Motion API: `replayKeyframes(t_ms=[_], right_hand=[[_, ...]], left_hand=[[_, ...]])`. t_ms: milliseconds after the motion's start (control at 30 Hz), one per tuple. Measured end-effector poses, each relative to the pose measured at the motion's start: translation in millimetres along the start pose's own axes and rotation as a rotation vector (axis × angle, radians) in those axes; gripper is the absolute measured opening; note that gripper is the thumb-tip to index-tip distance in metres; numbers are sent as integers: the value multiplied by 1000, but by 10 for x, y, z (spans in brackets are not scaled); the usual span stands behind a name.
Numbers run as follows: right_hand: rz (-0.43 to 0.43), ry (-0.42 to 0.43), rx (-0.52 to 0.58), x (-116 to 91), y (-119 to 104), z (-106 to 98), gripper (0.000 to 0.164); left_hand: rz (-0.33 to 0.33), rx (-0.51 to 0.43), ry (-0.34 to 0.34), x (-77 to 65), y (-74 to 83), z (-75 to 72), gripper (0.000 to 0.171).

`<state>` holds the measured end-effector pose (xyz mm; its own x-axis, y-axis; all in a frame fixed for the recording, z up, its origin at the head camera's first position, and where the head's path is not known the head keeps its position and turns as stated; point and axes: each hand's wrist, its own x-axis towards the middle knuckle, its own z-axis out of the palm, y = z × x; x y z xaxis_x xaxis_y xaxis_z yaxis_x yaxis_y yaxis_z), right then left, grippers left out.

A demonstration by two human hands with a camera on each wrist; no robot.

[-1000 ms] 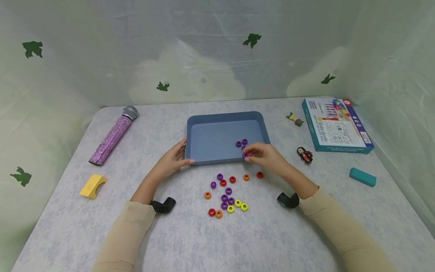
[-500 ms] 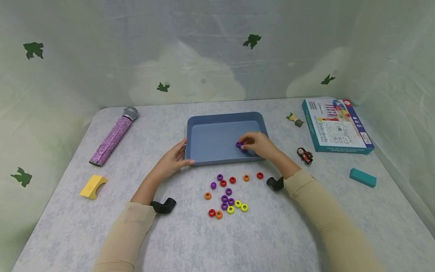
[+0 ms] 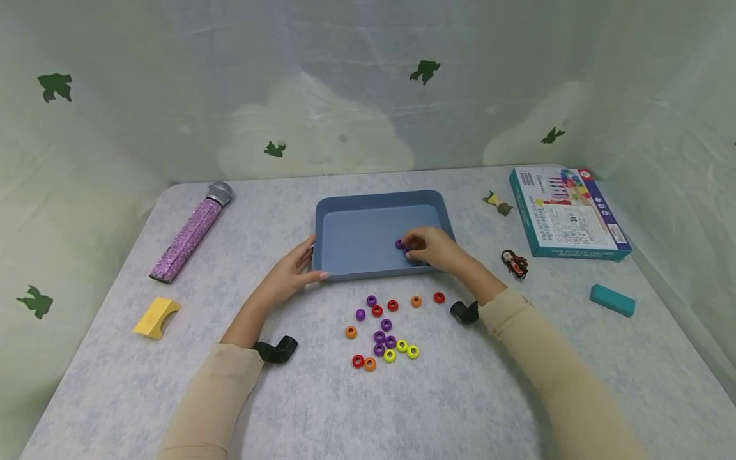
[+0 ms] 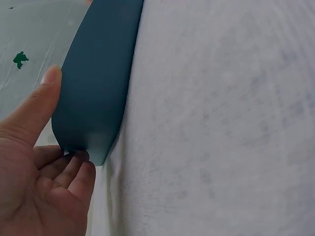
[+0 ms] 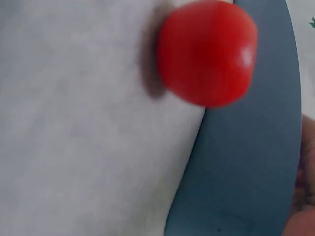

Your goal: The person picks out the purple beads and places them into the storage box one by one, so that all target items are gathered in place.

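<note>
A blue tray (image 3: 362, 236) lies on the table. At its front left corner my left hand (image 3: 286, 276) holds it, thumb on the rim and fingers curled against the side, as the left wrist view also shows. Inside the tray, towards its right, my right hand (image 3: 434, 248) has thumb and fingers around purple beads (image 3: 399, 244), partly hidden by the fingers. In front of the tray lie loose purple beads (image 3: 371, 300), red beads (image 3: 393, 305), orange beads (image 3: 416, 301) and yellow beads (image 3: 413, 352). One red bead (image 5: 209, 54) looms large in the right wrist view.
A glittery pink microphone (image 3: 192, 233) and a yellow arch block (image 3: 156, 317) are at left. At right are a flat box (image 3: 569, 214), a teal block (image 3: 612, 300), a dark-haired figurine (image 3: 514, 264) and another small figurine (image 3: 498, 202).
My right hand has moved from the tray's front edge further inside, gathering the purple beads under its fingers. In the last half second it shifted only slightly. My left hand stays on the corner.
</note>
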<state>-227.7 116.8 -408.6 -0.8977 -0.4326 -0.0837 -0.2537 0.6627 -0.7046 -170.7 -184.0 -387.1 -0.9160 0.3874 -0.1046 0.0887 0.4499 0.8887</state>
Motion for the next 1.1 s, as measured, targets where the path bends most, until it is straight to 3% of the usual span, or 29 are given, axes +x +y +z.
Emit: replayKeyframes(t_ms=[67,200,300,367,600,767,1100], right_hand=[[-62,25,23,-60,-48,-9,26],[-270,66,88,-208,-186,3,29],[-401,41,133,-299,-293,68,30],[-433,-2,147,-340,-346,135,29],[-384,-191,145,-370,-400,367,27],[-374,-221,89,-336,-425,450,25],[-371,-276,37,-281,-378,598,18]], left_hand=[[-4,0,-1,2,-4,0,82],[-10,2,-5,4,-5,-5,82],[-10,3,-5,9,-9,-7,82],[-9,2,-6,17,-25,-9,83],[-8,2,-11,95,-208,-27,87],[-1,31,5,126,-295,-27,88],[4,23,9,122,-301,-14,88]])
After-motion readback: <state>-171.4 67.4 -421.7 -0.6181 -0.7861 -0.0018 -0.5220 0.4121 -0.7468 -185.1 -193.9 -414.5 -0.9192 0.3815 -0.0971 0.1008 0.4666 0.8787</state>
